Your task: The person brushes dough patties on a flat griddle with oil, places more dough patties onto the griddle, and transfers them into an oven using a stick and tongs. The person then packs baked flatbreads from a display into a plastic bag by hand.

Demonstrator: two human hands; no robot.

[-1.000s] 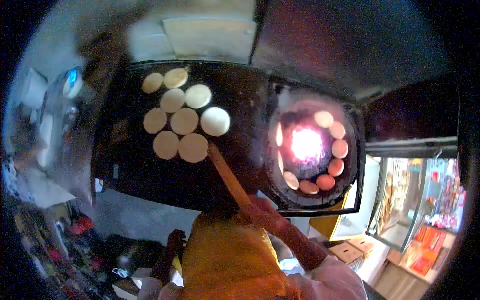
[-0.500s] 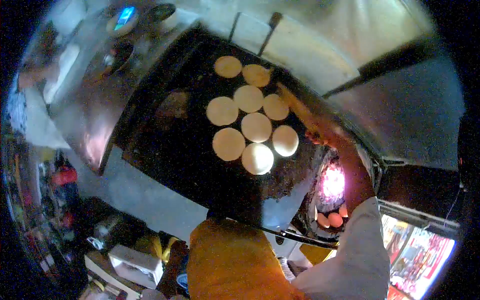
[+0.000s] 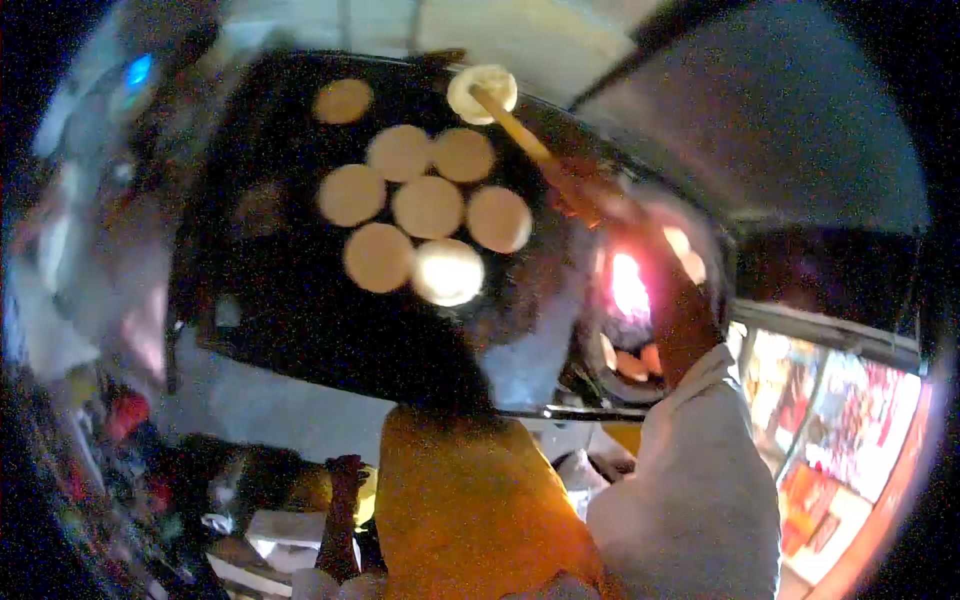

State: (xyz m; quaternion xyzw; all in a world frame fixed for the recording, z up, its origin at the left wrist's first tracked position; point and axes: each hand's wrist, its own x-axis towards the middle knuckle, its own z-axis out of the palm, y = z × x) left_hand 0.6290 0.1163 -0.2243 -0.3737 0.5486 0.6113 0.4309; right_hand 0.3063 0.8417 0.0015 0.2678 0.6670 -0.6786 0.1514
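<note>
My right hand is closed round a long wooden spatula, reaching over the right part of a dark griddle. The spatula's tip lies on a pale round flatbread near the griddle's far edge. Several more flatbreads lie flat on the griddle, among them a browner one at the far left and a brightly lit one nearest me. My left hand hangs low, left of my orange-yellow garment, beside something yellow. It is dark there, and its fingers are hard to make out.
Right of the griddle, under my right forearm, glows an open fire. Round pieces sit along the rim of its opening. A white box-like thing is at the lower left. Beyond the right side is a brightly lit display.
My view has shifted, moving the griddle left and up. The flatbread by the spatula lay brown beside the far-left one; now it is apart from it, farther right, showing a paler face.
</note>
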